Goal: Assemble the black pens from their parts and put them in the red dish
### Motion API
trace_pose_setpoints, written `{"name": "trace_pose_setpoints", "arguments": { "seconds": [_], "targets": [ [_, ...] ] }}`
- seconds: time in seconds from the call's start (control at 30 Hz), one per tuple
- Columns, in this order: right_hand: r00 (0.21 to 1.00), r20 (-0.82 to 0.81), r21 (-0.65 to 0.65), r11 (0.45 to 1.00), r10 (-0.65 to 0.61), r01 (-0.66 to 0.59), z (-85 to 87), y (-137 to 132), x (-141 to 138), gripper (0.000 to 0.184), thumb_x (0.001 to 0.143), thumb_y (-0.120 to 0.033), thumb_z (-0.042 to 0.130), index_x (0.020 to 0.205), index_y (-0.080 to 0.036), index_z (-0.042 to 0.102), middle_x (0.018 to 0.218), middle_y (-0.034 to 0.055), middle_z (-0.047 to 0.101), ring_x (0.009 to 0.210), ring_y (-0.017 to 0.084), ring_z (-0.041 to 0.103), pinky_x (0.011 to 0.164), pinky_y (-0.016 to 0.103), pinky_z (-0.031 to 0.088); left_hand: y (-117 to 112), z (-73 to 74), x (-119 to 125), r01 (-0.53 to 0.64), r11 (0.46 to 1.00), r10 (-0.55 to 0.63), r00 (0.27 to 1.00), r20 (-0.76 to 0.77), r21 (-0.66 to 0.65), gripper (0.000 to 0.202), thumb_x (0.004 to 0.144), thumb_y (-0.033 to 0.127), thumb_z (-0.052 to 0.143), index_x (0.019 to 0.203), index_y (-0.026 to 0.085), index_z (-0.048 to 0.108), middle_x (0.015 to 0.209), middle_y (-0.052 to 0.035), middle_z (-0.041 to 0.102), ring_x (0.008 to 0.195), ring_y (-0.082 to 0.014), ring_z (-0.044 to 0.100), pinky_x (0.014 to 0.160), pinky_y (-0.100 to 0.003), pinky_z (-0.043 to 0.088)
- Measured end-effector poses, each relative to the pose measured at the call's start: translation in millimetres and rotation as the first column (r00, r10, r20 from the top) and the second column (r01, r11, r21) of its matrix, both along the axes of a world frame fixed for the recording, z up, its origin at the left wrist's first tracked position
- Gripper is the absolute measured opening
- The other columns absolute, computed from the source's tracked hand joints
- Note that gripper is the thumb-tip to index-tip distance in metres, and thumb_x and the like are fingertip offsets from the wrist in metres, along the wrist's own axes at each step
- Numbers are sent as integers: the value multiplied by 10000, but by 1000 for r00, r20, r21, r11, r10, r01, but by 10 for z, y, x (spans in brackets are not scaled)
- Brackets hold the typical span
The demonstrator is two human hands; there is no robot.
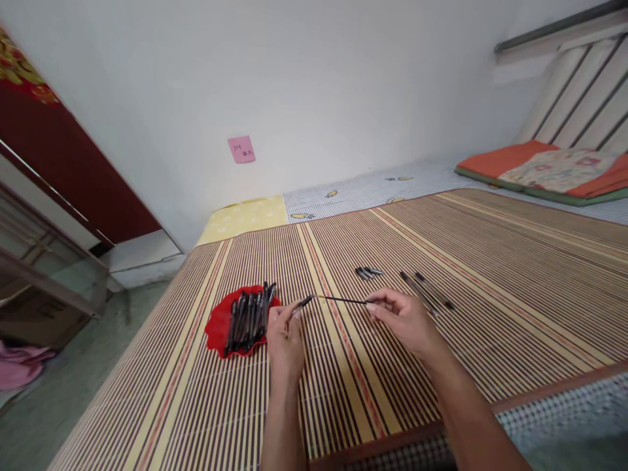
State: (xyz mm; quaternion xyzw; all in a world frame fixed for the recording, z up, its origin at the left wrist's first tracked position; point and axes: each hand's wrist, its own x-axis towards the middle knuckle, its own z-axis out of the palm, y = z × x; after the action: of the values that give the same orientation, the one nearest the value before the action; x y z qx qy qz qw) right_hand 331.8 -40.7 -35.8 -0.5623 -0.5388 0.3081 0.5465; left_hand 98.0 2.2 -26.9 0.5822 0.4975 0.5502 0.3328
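My left hand (284, 333) is closed, pinching a small dark pen part (304, 302) near its fingertips. My right hand (402, 315) is closed too, pinching the end of a thin black pen refill (341, 299) whose tip points left toward that dark part. Both hands hover just above a striped bamboo mat (490, 275). Just left of my left hand lies a red dish (218, 324) with several black pens (248, 317) piled in it.
Small dark pen pieces (369, 271) and two or three loose pen barrels (426, 294) lie on the mat beyond my right hand. An orange pillow (544, 170) sits far right. A pink note (241, 149) sticks to the wall. The floor and a cabinet (49, 170) are at left.
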Motion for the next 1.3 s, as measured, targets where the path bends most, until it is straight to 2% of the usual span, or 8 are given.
{"name": "trace_pose_setpoints", "arguments": {
  "seconds": [0.17, 0.3, 0.43, 0.67, 0.93, 1.1, 1.2, 1.3],
  "targets": [
    [998, 59, -2, 1000, -3, 3, 19, -22, 26, 196, 815, -356, 655, 914, -194, 703, 686, 8, 657, 646, 175, 628, 580, 278, 486, 7, -17, -20, 5, 999, -5, 1000, -7, 51, 214, 836, 175, 640, 968, 246, 792, 900, -50, 562, 888, -219, 572, 865, -309, 440],
    [992, 127, 16, 1000, -14, 12, 37, -37, 58, 176, 828, -336, 634, 908, -201, 713, 705, 11, 671, 665, 183, 638, 606, 289, 490, 33, -77, -44, -11, 990, 35, 985, -167, 142, 280, 872, 172, 571, 1035, 268, 778, 933, -60, 539, 898, -225, 559, 871, -343, 443],
    [965, 257, 74, 997, -44, 26, 131, -84, 101, 153, 843, -316, 608, 870, -207, 712, 809, 40, 706, 745, 202, 651, 674, 315, 500, 47, -112, -67, -1, 969, 79, 948, -308, 247, 313, 857, 145, 567, 1014, 304, 786, 941, -78, 529, 941, -259, 512, 888, -384, 425],
    [956, 292, 71, 997, -18, -3, 222, -105, -8, 130, 857, -294, 604, 871, -214, 705, 824, 40, 702, 758, 201, 647, 683, 313, 505, 4, -42, -18, 141, 958, -35, 922, -387, 250, 299, 874, 162, 570, 966, 342, 789, 915, -76, 570, 931, -264, 505, 870, -397, 419],
    [970, 220, 109, 985, 105, -132, 221, -51, -356, 118, 875, -199, 579, 890, -209, 695, 852, 27, 673, 794, 176, 636, 710, 280, 482, -87, 56, 74, 343, 936, -302, 902, -308, 86, 289, 905, 191, 566, 1051, 328, 774, 884, -60, 596, 882, -224, 573, 814, -326, 451],
    [975, 172, 88, 983, 142, -159, 239, -52, -391, 114, 873, -197, 570, 891, -204, 683, 848, 29, 655, 798, 180, 624, 717, 285, 482, -86, 88, 56, 347, 936, -330, 926, -184, 64, 220, 869, 201, 623, 1004, 270, 782, 882, -71, 651, 880, -237, 608, 818, -327, 463],
    [974, 167, 58, 985, 152, -163, 226, -51, -397, 111, 884, -213, 565, 905, -202, 674, 828, 19, 645, 776, 171, 613, 697, 272, 466, -85, 91, 50, 332, 941, -319, 933, -166, 56, 180, 852, 193, 646, 951, 250, 784, 891, -77, 674, 893, -243, 621, 817, -326, 462],
    [965, 216, 20, 988, 147, -155, 194, -46, -414, 197, 928, -280, 529, 774, -197, 619, 689, -14, 566, 650, 147, 543, 593, 254, 392, -96, 87, 68, 342, 939, -331, 928, -170, 41, 184, 848, 168, 643, 938, 247, 783, 880, -74, 675, 887, -237, 624, 806, -317, 458]
  ]
}}
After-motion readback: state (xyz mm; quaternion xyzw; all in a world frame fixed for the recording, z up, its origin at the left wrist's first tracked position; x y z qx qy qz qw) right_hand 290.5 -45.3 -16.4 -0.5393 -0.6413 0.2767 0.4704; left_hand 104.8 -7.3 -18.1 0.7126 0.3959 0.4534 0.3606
